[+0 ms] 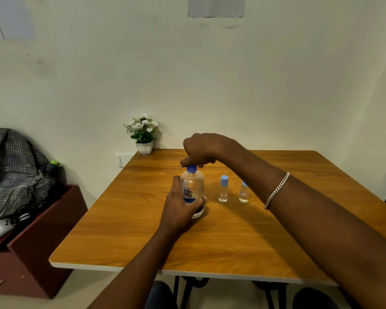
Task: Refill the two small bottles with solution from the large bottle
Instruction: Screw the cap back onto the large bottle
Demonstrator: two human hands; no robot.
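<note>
The large clear bottle [193, 186] with a blue cap [191, 169] and a "renu" label stands upright near the middle of the wooden table [210, 241]. My left hand [183, 204] grips its lower body from the near side. Above it, my right hand [201, 150] has its fingers curled over the blue cap. To the right stand two small clear bottles with light blue caps, one [223, 189] close to the large bottle and the other [243, 194] partly hidden behind my right forearm.
A white pot of artificial flowers [144, 134] sits at the table's back left corner against the wall. Left of the table, a dark red cabinet [38, 241] holds a checked bag [11, 172] and a white controller [0, 229].
</note>
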